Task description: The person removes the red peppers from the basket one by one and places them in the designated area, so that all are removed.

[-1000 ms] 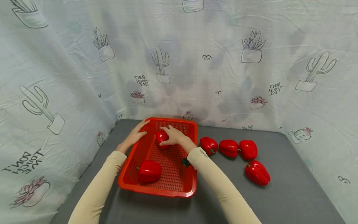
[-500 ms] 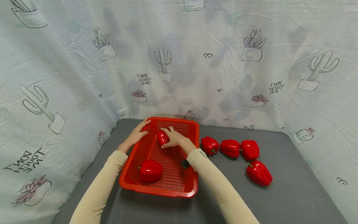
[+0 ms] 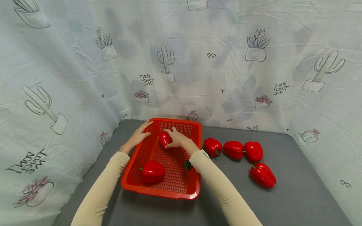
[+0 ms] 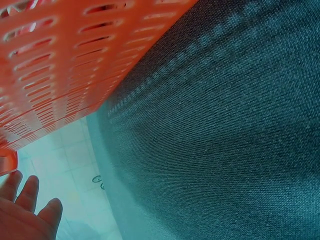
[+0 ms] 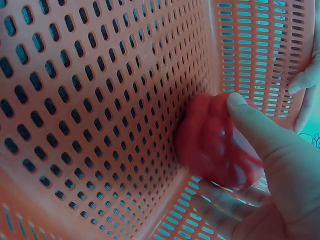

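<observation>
My right hand (image 3: pixel 176 138) grips a red bell pepper (image 3: pixel 165 139) at the far left part of the red plastic basket (image 3: pixel 175 197). The right wrist view shows the thumb (image 5: pixel 250 117) on one side of this pepper and the other fingers along its opposite side, close to the basket's perforated surface. My left hand (image 3: pixel 137 136) rests at the left rim near the back corner, its fingers extended and its thumb reaching over the inner side. In the left wrist view those fingers (image 4: pixel 28 195) are spread beside the basket. Another red bell pepper (image 3: pixel 153 172) lies at the near left inside the basket.
Several more red bell peppers (image 3: pixel 233 149) lie on the grey table (image 3: pixel 297 188) to the right of the basket, one (image 3: pixel 263 175) nearer the front. A patterned cloth (image 3: pixel 192 62) hangs behind and at both sides. A dark wrist device (image 3: pixel 187 165) overlaps the basket.
The pepper in my right hand has shifted slightly and turned a little. My left hand stays at the rim. The whole head view has drifted slightly.
</observation>
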Demonstrator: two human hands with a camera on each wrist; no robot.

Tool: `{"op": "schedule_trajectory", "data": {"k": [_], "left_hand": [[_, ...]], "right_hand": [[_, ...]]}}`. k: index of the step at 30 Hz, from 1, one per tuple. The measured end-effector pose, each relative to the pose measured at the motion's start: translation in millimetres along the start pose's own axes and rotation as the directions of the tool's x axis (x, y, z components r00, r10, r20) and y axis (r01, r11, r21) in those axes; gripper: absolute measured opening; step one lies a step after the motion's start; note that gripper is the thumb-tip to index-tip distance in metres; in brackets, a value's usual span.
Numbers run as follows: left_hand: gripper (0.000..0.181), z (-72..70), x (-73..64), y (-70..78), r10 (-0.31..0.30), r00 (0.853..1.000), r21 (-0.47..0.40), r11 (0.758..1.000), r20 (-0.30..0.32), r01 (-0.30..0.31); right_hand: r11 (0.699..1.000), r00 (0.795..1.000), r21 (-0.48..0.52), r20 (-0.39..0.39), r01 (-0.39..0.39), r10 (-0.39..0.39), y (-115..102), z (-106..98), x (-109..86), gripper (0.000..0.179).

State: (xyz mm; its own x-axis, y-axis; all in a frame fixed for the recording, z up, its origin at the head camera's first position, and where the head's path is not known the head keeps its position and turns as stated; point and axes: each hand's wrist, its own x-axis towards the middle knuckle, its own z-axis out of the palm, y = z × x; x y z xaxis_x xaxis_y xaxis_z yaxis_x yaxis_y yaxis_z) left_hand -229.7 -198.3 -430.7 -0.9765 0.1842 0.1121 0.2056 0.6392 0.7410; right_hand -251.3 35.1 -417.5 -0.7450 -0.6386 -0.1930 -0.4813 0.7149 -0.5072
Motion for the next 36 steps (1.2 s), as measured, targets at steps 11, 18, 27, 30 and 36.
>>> {"op": "schedule_trajectory", "data": {"k": [11,18,27,30,36], "left_hand": [[0.058,0.8,1.1,1.9,-0.002,1.000,-0.010,1.000,0.000,0.002],[0.058,0.9,2.7,0.0,-0.005,1.000,0.001,1.000,0.000,0.005],[0.059,0.7,3.2,0.3,0.003,1.000,0.006,1.000,-0.003,-0.003],[0.059,1.0,3.2,1.2,0.003,1.000,0.008,1.000,-0.002,-0.003],[0.059,1.8,3.0,0.1,0.006,1.000,0.012,1.000,-0.002,-0.006]], "right_hand": [[1.000,1.000,-0.026,0.000,-0.011,0.011,0.4,-1.5,-2.5,0.087],[1.000,1.000,-0.025,-0.005,-0.001,0.001,2.7,-4.7,-1.6,0.087],[0.999,0.999,-0.044,-0.037,0.029,-0.030,-0.8,-15.1,-3.4,0.088],[0.998,0.998,-0.046,-0.048,0.044,-0.046,-3.9,-19.4,-5.7,0.088],[0.994,0.992,-0.041,-0.068,0.102,-0.105,-9.3,-27.9,-11.9,0.089]]}}
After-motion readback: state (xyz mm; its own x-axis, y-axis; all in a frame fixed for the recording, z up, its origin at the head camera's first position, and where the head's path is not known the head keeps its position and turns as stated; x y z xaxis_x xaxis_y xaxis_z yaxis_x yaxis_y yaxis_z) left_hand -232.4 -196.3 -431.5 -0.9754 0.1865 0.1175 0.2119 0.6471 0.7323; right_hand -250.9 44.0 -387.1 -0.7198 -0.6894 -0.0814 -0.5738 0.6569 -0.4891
